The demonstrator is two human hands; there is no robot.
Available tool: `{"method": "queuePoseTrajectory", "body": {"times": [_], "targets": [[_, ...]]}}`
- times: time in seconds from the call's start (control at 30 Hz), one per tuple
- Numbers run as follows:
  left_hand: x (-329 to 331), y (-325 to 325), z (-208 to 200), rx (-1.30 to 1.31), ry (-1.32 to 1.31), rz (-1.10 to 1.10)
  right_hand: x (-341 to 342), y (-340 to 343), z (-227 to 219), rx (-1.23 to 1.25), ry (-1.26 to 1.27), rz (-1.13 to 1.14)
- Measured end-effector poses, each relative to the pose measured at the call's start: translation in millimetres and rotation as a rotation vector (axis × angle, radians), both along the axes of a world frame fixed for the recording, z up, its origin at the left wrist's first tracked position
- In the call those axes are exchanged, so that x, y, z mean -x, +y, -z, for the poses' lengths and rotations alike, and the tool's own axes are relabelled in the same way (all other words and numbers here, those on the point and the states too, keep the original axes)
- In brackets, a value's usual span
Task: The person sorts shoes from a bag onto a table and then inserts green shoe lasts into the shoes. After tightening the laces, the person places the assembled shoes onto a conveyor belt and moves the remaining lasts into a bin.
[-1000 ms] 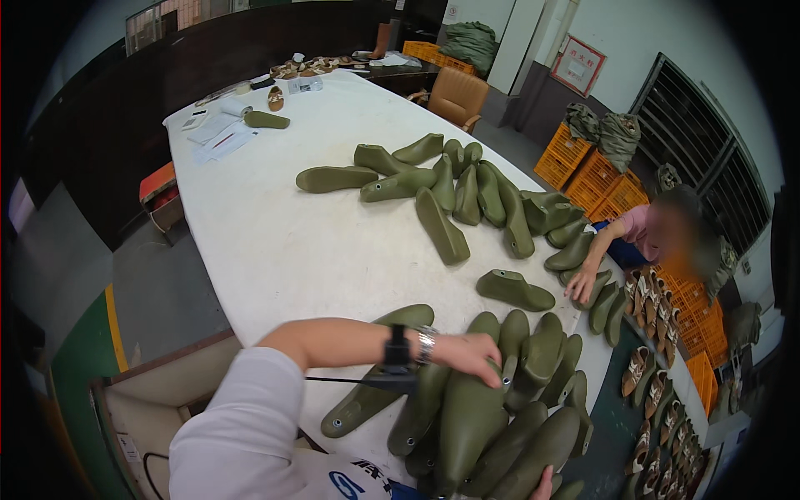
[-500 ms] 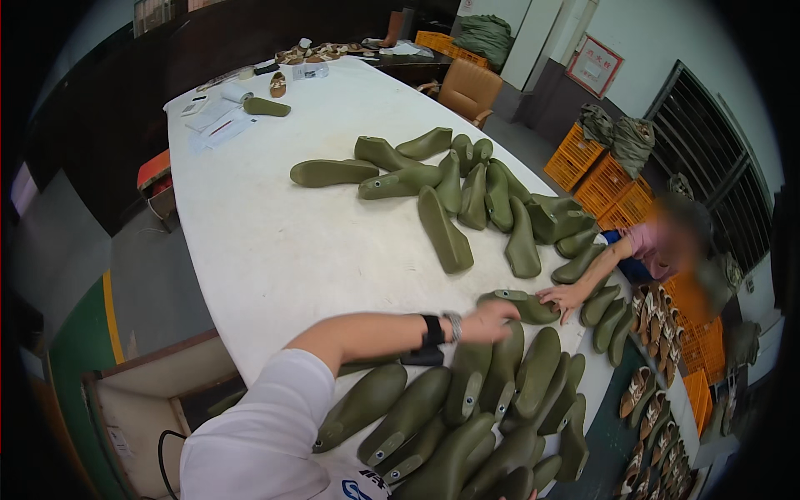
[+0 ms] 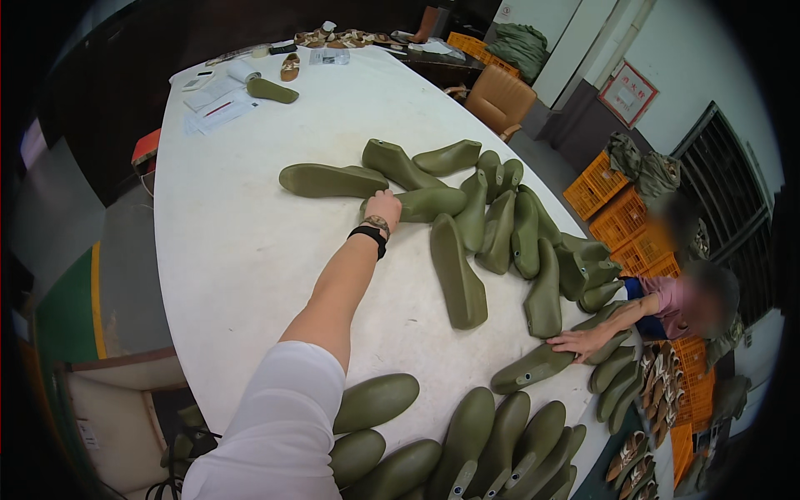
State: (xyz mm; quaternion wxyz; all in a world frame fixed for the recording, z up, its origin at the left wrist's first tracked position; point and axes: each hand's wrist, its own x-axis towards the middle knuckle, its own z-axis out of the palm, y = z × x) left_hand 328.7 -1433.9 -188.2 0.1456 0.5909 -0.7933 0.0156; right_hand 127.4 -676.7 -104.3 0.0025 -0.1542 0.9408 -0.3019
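My left hand (image 3: 383, 208) reaches out over the white table, a dark band and a bracelet on its wrist. Its fingers are curled round the near-left end of a green shoe last (image 3: 433, 202), which lies on the cloth. Another green last (image 3: 333, 180) lies sole side showing just beyond my knuckles. To the right of my hand, several more lasts sprawl in a loose group, among them a tilted one (image 3: 457, 271). My right hand is out of view.
Across the right edge a person's hand (image 3: 583, 340) rests on a last (image 3: 533, 367). More lasts (image 3: 471, 425) line the near edge. Papers (image 3: 218, 112) and a sandal (image 3: 289, 67) lie at the far left. Orange crates (image 3: 596, 185), a chair (image 3: 500, 96) and shoe racks stand beyond.
My left hand has moved from the near-right lasts to the far group and closed on a last. The other person's hand has shifted with a last, which now lies turned at the table's right.
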Motion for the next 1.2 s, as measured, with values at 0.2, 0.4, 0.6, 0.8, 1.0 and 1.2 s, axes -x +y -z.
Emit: {"method": "queuePoseTrajectory", "body": {"times": [0.2, 0.4, 0.6, 0.8, 1.0, 1.2], "targets": [[-12, 40, -14, -0.051, -0.124, 0.118, 7, 3, 6, -0.008, -0.006, -0.006], [-69, 123, -40, -0.445, 0.101, 0.119, 6, 4, -1, -0.022, 0.054, -0.065], [-91, 205, -18, -0.561, 0.016, 0.244, 3, 7, -2, -0.059, 0.017, -0.005], [-68, 203, -6, -0.678, 0.701, -0.06, 14, 29, 22, -0.013, 0.113, -0.14], [-83, 266, -48, -1.333, 1.417, 0.154, -35, 46, 5, 0.183, 0.065, -0.238], [-73, 421, -116, -1.559, 1.379, 0.474, -43, 73, 36, 0.232, -0.027, -0.267]]}}
